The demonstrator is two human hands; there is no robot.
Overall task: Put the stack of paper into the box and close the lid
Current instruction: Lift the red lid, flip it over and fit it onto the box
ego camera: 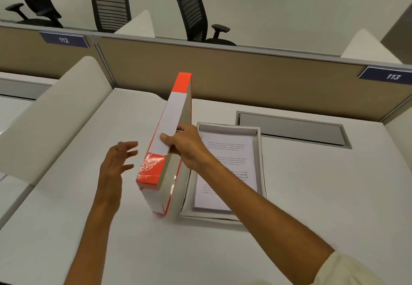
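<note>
The printed paper stack (225, 171) is already lying in the open white box (260, 151) on the desk (312, 195), so you're doing the lid step. Your right hand (187, 144) is pinching the orange-and-white lid (167, 142) upright on its edge just left of the box, while your left hand (118, 159) is hovering beside it, fingers spread and empty. I'd say you're needing to tip it flat over the box and line up the rims.

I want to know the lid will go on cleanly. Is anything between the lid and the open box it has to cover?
Nothing visible does. The right hand holds the lid on edge just left of the box; only the stack of paper lies flat inside, below the rim. The left hand hovers open on the lid's far side.
</note>
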